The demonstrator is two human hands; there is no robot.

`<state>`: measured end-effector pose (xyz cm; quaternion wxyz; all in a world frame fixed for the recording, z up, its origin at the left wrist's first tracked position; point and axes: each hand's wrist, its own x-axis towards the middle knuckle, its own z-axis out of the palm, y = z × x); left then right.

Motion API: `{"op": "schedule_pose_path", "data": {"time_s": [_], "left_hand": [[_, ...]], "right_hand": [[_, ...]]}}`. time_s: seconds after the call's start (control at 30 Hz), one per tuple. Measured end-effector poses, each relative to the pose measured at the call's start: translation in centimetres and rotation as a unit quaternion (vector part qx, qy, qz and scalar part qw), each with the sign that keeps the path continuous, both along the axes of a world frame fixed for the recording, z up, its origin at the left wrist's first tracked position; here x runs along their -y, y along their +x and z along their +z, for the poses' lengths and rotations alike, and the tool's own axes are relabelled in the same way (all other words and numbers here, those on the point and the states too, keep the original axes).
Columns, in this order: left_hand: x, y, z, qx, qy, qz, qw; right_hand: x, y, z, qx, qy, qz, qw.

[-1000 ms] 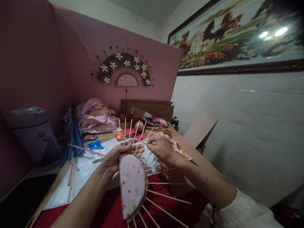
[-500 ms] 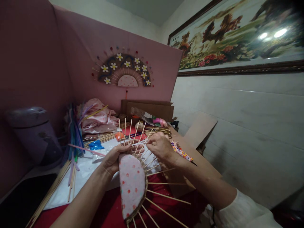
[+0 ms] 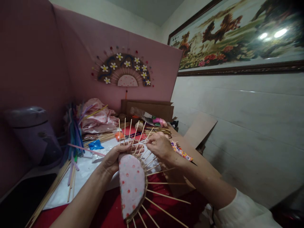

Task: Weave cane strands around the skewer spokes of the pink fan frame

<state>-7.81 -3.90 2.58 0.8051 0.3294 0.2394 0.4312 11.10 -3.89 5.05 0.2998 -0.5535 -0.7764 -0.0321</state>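
Observation:
A half-round piece [image 3: 133,186] covered in pale pink cloth with red spots has thin wooden sticks [image 3: 166,183] fanning out from its curved edge. My left hand [image 3: 116,155] holds its upper end, thumb in front and fingers behind the sticks. At the upper right, my right hand [image 3: 158,144] pinches a thin pale cord [image 3: 140,141] that runs across the upper sticks to my left thumb.
Pipe cleaners [image 3: 77,129], pink cloth [image 3: 97,117], a blue packet [image 3: 96,145], an orange packet [image 3: 119,136] and a twine ball [image 3: 139,126] lie behind. A lidded container [image 3: 35,139] stands left. A decorated fan [image 3: 127,71] hangs on the pink panel [image 3: 156,60].
The cord between my hands has shifted slightly at the upper sticks. Both hands and the half-round piece stay almost where they were.

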Motion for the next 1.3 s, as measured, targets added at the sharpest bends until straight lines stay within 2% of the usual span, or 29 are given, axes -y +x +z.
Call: {"op": "schedule_pose_path", "data": {"time_s": [0.57,0.7,0.8,0.87,0.93,1.0,1.07,1.2,1.3], "left_hand": [[0.0,-0.2,0.1,-0.019,-0.006,-0.002,1.0],[-0.2,-0.3,0.0,-0.011,-0.007,0.013,1.0],[-0.4,-0.6,0.1,-0.004,-0.009,0.026,1.0],[-0.6,-0.9,0.1,0.009,-0.011,0.028,1.0],[-0.8,-1.2,0.3,0.024,-0.016,0.033,0.999],[-0.9,-1.5,0.4,0.034,-0.021,0.042,0.998],[-0.9,-1.7,0.5,0.038,-0.024,0.048,0.998],[-0.7,-2.1,0.9,0.033,-0.014,0.066,0.997],[-0.6,-2.5,1.2,0.025,-0.018,0.08,0.996]], "right_hand": [[-0.1,0.3,0.3,-0.004,-0.006,0.014,1.0],[0.5,0.8,0.9,-0.037,0.055,0.035,0.997],[0.5,2.1,1.6,-0.105,0.118,0.04,0.987],[-0.1,3.5,1.9,-0.175,0.128,0.041,0.975],[-1.1,5.1,1.8,-0.274,0.089,0.046,0.957],[-2.1,6.5,1.3,-0.376,0.006,0.071,0.924],[-2.9,7.2,0.5,-0.428,-0.072,0.109,0.894],[-3.7,7.2,-1.0,-0.392,-0.17,0.196,0.883],[-4.4,7.4,-1.1,-0.383,-0.222,0.261,0.857]]}}
